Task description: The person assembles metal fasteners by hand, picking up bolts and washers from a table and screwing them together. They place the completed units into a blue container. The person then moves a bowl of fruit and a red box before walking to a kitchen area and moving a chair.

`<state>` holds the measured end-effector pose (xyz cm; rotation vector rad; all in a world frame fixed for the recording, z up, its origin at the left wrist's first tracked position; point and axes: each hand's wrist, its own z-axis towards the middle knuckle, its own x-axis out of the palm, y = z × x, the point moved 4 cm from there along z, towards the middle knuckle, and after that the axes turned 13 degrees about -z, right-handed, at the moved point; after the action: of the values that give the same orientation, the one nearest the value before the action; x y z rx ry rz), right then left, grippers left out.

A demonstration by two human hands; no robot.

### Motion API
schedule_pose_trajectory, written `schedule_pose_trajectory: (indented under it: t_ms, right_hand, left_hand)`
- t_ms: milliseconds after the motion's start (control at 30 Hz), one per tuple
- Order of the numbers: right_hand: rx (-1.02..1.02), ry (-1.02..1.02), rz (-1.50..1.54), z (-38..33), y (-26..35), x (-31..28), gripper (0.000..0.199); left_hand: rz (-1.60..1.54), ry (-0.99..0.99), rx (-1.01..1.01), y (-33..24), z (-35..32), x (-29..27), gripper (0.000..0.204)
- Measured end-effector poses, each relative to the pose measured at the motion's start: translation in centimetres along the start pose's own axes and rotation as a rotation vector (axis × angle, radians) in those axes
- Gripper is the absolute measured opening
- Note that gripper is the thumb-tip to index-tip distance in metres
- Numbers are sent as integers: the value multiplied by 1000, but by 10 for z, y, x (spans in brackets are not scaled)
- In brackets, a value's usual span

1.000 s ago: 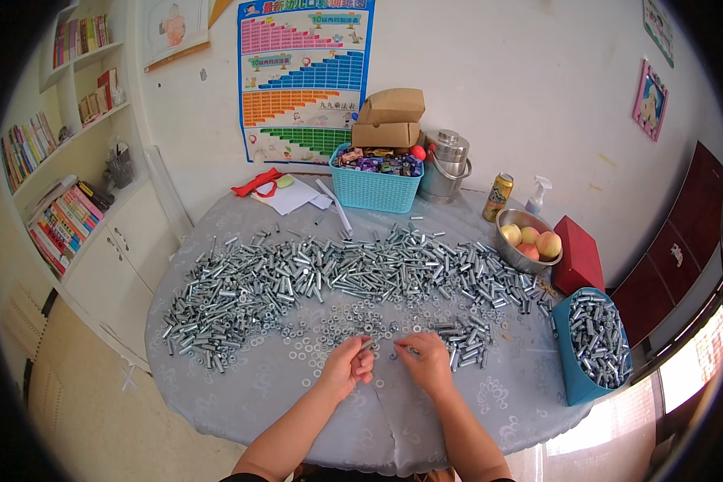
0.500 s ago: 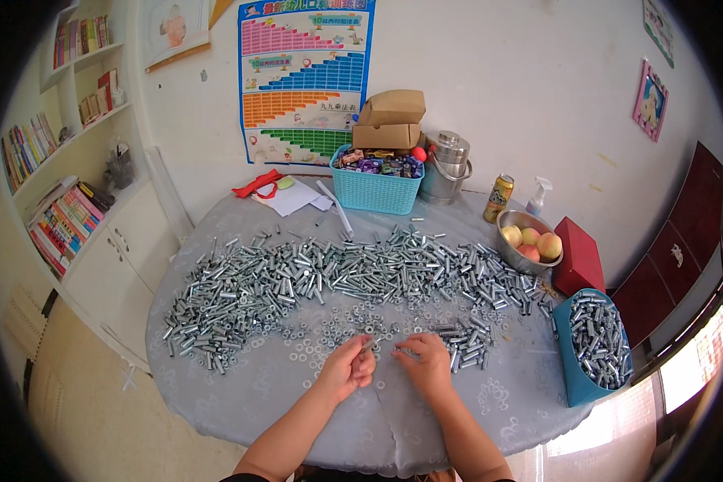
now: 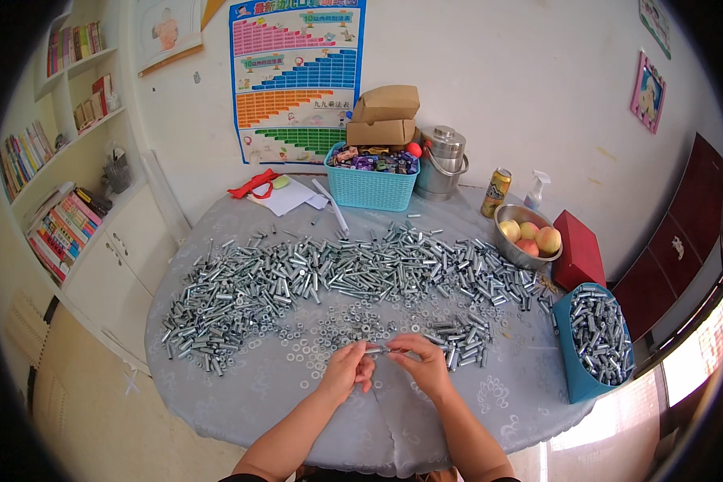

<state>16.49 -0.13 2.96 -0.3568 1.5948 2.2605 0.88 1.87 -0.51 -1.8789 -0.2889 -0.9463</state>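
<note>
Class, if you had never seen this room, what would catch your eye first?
Probably the wide spread of small metal parts across the grey tablecloth. In front of it, the left hand holds a small metal piece, the right hand close beside. Behind, a colourful chart hangs on the wall.

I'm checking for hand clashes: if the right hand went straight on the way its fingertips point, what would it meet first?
Probably the small metal rod held in the left hand, just ahead of the right hand; whether they touch is unclear.
</note>
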Motion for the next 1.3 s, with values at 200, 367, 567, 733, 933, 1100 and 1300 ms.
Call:
schedule_pose_trajectory:
  t_ms: [200, 367, 567, 733, 933, 1100, 1300]
  right_hand:
    - [-44, -31, -78, 0, 11, -1, 16]
    - [225, 147, -233, -5, -14, 4, 21]
    - [179, 2, -64, -7, -8, 9, 33]
    - [272, 219, -104, -11, -14, 13, 31]
    - [177, 211, -102, -9, -8, 12, 29]
    - [153, 130, -30, -8, -8, 12, 25]
    - [212, 148, -81, -8, -10, 12, 27]
  left_hand:
    - [184, -72, 64, -1, -1, 1, 32]
    - [407, -28, 172, -1, -5, 8, 32]
    - [310, -105, 195, -1, -4, 4, 33]
    - [271, -126, 238, -4, -3, 1, 35]
    - [262, -124, 253, -4, -2, 0, 35]
    - [242, -142, 250, -4, -2, 1, 33]
    - [259, -152, 234, -2, -1, 5, 32]
